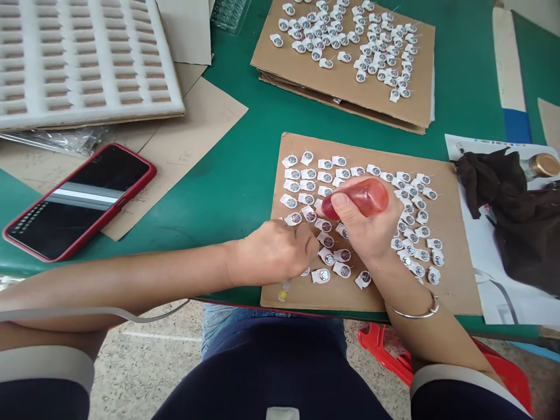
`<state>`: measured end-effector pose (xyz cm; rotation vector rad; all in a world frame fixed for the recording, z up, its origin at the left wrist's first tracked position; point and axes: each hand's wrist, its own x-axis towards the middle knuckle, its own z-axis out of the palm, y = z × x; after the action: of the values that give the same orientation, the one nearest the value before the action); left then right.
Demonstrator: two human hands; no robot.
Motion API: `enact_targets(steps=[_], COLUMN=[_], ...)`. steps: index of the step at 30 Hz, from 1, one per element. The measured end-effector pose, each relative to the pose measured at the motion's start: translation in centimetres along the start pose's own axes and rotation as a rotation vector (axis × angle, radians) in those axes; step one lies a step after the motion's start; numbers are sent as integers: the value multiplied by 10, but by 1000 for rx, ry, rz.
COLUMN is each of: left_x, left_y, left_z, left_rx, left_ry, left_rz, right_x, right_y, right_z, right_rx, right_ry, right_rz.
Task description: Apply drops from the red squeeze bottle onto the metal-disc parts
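My right hand (371, 227) is wrapped round a red squeeze bottle (365, 198), its narrow end pointing left and its tip hidden by the hands. Beside it, my left hand (280, 251) is closed, knuckles up, its fingertips out of sight; I cannot make out what they hold. Both hands are over a brown cardboard sheet (455, 291) bearing rows of small white parts (321, 275) with round, silvery discs and thin wires. A small clear tube with a yellow end (283, 291) lies just below my left hand.
Another cardboard stack (271, 58) with many similar parts lies at the back. Left are a red-cased phone (79, 198) and a white foam tray (96, 58). On the right, dark cloth (525, 227) and a gold-capped jar (542, 165) rest on white paper. A grey cable (118, 312) crosses my left forearm.
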<state>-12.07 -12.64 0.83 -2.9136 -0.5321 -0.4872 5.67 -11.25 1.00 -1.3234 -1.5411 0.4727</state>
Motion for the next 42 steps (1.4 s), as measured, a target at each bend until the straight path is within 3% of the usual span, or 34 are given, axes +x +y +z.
enact_targets(steps=[11, 42], left_x=[1, 1], left_y=[3, 2], left_z=[0, 1], left_rx=[60, 24], left_ry=[47, 16], left_rz=[4, -8], right_x=[-1, 0], right_y=[2, 7], right_z=[1, -1], right_rx=[-51, -94], right_ry=[-22, 24], right_rz=[-50, -25])
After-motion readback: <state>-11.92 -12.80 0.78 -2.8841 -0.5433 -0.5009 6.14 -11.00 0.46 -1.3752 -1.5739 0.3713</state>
